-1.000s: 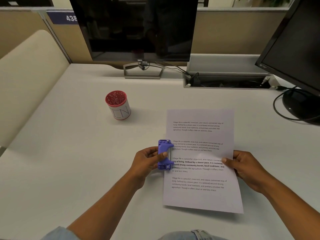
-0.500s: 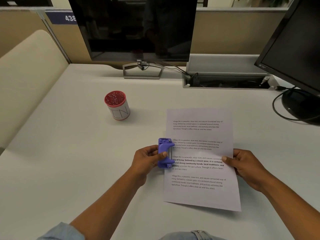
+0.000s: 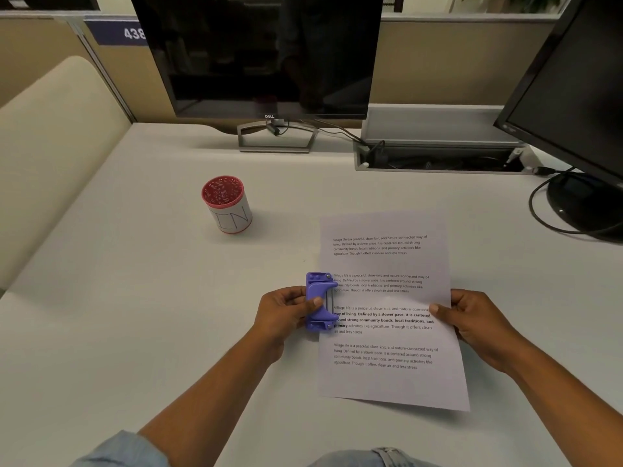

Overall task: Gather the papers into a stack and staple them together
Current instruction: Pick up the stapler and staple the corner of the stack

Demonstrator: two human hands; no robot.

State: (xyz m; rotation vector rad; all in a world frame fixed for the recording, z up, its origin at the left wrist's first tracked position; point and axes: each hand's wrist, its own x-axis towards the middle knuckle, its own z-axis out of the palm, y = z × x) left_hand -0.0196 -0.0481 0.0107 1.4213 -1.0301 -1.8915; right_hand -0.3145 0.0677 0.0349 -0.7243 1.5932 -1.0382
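A stack of white printed papers (image 3: 387,264) lies on the white desk, right of centre, its edges lined up. A small purple stapler (image 3: 318,301) sits over the middle of the stack's left edge. My left hand (image 3: 286,315) grips the stapler, thumb on top of it. My right hand (image 3: 472,321) pinches the stack's right edge, thumb on the top sheet and fingers under it. How many sheets the stack holds cannot be told.
A red-rimmed white cup (image 3: 227,205) stands left of the papers. At the back are a Dell monitor (image 3: 263,55), an open cable tray (image 3: 438,156), and a second monitor (image 3: 573,106) with its base and cable at the right. A beige partition (image 3: 43,156) borders the desk's left side.
The stapler and my left hand have stayed on the left edge of the papers. The stack has shifted very slightly; both hands keep their hold.
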